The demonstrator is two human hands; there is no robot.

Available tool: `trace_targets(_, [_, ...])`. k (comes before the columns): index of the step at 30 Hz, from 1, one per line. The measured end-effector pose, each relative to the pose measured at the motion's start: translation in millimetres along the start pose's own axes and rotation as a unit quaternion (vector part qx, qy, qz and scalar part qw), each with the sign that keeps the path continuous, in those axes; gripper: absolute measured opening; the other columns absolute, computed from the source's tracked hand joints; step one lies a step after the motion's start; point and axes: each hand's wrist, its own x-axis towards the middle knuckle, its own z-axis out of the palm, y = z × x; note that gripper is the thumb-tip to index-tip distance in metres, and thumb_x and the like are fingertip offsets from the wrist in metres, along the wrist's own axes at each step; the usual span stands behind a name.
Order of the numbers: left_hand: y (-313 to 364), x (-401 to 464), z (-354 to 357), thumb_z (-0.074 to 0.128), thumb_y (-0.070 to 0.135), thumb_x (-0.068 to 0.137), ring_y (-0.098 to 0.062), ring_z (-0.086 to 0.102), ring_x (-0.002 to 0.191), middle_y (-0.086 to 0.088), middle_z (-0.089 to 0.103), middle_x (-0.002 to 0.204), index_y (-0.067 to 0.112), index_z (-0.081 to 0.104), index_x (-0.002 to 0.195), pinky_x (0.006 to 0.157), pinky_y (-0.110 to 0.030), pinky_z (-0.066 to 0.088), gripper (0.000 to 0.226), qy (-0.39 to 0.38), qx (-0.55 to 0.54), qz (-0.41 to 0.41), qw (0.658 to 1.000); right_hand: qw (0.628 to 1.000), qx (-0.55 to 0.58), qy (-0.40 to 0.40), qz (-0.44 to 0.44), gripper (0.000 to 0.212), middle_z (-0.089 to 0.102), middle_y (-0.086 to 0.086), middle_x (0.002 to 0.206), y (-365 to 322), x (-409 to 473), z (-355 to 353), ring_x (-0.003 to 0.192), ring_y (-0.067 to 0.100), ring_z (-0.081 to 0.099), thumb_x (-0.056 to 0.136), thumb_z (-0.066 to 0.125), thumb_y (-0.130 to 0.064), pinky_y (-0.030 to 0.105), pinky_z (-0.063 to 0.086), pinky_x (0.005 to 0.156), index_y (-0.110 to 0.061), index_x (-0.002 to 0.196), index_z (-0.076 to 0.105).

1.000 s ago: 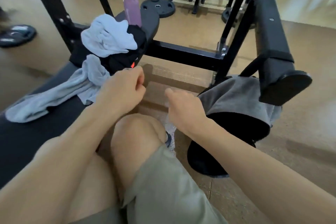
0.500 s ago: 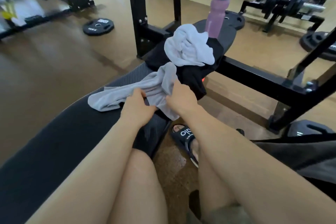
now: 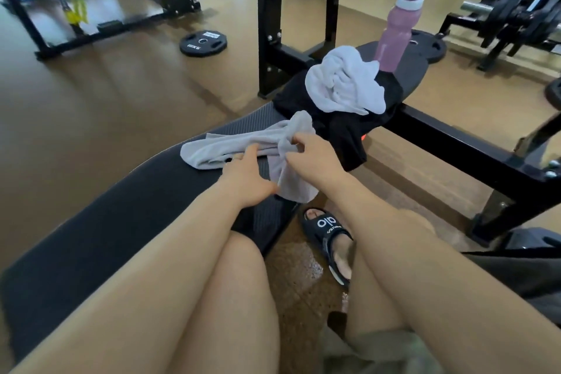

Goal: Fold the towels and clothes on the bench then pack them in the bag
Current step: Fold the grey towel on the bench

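Observation:
A grey towel [image 3: 243,143] lies crumpled across the black bench [image 3: 127,222], one end hanging over the bench's right edge. My right hand [image 3: 312,158] pinches a fold of it near its middle. My left hand [image 3: 246,179] reaches onto the towel with fingers extended, touching the cloth. Beyond them a black garment [image 3: 340,127] is spread over the bench, with a white towel [image 3: 343,85] bunched on top. The dark bag [image 3: 516,276] shows only at the right edge.
A pink water bottle [image 3: 394,36] stands at the bench's far end. The black rack frame [image 3: 455,143] crosses to the right. A weight plate [image 3: 202,43] lies on the floor at left. My sandalled foot [image 3: 331,237] is beside the bench.
The view has swung left from the bag to the bench. Both hands moved onto the grey towel, and the right hand has taken a fold of it.

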Motion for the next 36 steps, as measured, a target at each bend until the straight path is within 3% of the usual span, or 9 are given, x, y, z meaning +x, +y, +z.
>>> trace_targets(3, [-7,-11,-17,0.069,0.038,0.086,-0.037,0.027,0.147,-0.014,0.022,0.164,0.029,0.001,0.161,0.116,-0.049,0.032,0.101,0.037,0.129,0.049,0.990,0.972,0.227,-0.055,0.032,0.027,0.031,-0.008,0.054,-26,-24,-6,0.052,0.007,0.029,0.072,0.049,-0.009,0.025,0.024,0.050,-0.020,0.056,0.031])
trace_targets(5, [-13,-23,-28,0.073,0.046,0.081,-0.035,0.031,0.145,-0.009,0.026,0.162,0.032,0.010,0.159,0.116,-0.050,0.034,0.101,0.033,0.114,0.089,0.989,0.919,0.359,-0.144,0.072,0.009,0.045,0.004,0.062,-31,-41,-8,0.062,0.014,0.045,0.067,0.045,-0.004,0.027,0.036,0.055,-0.009,0.060,0.046])
trace_targets(7, [-23,-41,-38,0.075,0.055,0.072,-0.028,0.046,0.131,-0.003,0.044,0.148,0.034,0.031,0.148,0.108,-0.050,0.043,0.091,-0.007,0.077,0.128,0.989,0.870,0.423,-0.244,0.068,0.035,0.061,0.022,0.094,-29,-51,-10,0.090,0.034,0.059,0.069,0.042,-0.002,0.044,0.051,0.085,0.015,0.094,0.059])
trace_targets(10, [-38,-68,-42,0.075,0.054,0.078,-0.018,0.062,0.097,0.003,0.064,0.107,0.026,0.053,0.112,0.088,-0.045,0.055,0.049,-0.053,0.032,0.144,0.988,0.835,0.456,-0.295,0.086,0.050,0.063,0.028,0.120,-30,-60,-9,0.116,0.040,0.058,0.074,0.037,-0.002,0.053,0.038,0.114,0.015,0.114,0.061])
trace_targets(18, [-56,-87,-43,0.077,0.054,0.081,-0.003,0.042,0.064,0.012,0.050,0.077,0.030,0.045,0.087,0.057,-0.018,0.035,0.040,-0.021,-0.019,0.126,0.992,0.805,0.542,-0.188,0.152,0.025,0.059,0.005,0.071,-36,-54,-5,0.068,0.020,0.058,0.084,0.039,-0.008,0.034,0.047,0.069,-0.011,0.070,0.060])
trace_targets(21, [-63,-80,-45,0.076,0.037,0.083,-0.013,0.050,0.072,0.004,0.058,0.088,0.024,0.045,0.097,0.059,-0.025,0.037,0.036,0.013,0.010,0.103,0.994,0.875,0.438,-0.097,0.184,0.026,0.048,0.001,0.064,-25,-37,1,0.062,0.021,0.048,0.083,0.048,-0.004,0.032,0.039,0.062,-0.016,0.061,0.053])
trace_targets(24, [-74,-74,-46,0.069,0.032,0.088,-0.013,0.054,0.074,0.003,0.063,0.093,0.022,0.050,0.101,0.059,-0.024,0.039,0.025,0.006,0.003,0.058,0.998,0.987,0.103,0.029,0.116,0.009,0.055,0.001,0.082,-3,-24,8,0.085,0.027,0.052,0.086,0.057,-0.006,0.031,0.038,0.073,-0.015,0.082,0.057])
trace_targets(30, [-85,-66,-49,0.054,0.029,0.100,-0.012,0.046,0.069,0.002,0.059,0.081,0.011,0.054,0.091,0.057,-0.022,0.035,0.020,0.073,-0.040,0.065,0.994,0.968,-0.115,0.135,-0.178,0.034,0.055,0.007,0.109,-9,-45,30,0.099,0.028,0.053,0.082,0.058,-0.021,0.046,0.047,0.083,-0.012,0.115,0.058])
trace_targets(36, [-87,-55,-45,0.057,0.029,0.099,-0.011,0.047,0.066,0.004,0.059,0.076,0.013,0.058,0.091,0.054,-0.013,0.036,0.018,0.146,-0.089,0.041,0.984,0.918,-0.133,-0.044,-0.371,0.041,0.053,-0.001,0.097,-38,-95,70,0.086,0.022,0.050,0.081,0.065,-0.047,0.038,0.042,0.074,-0.014,0.103,0.058])
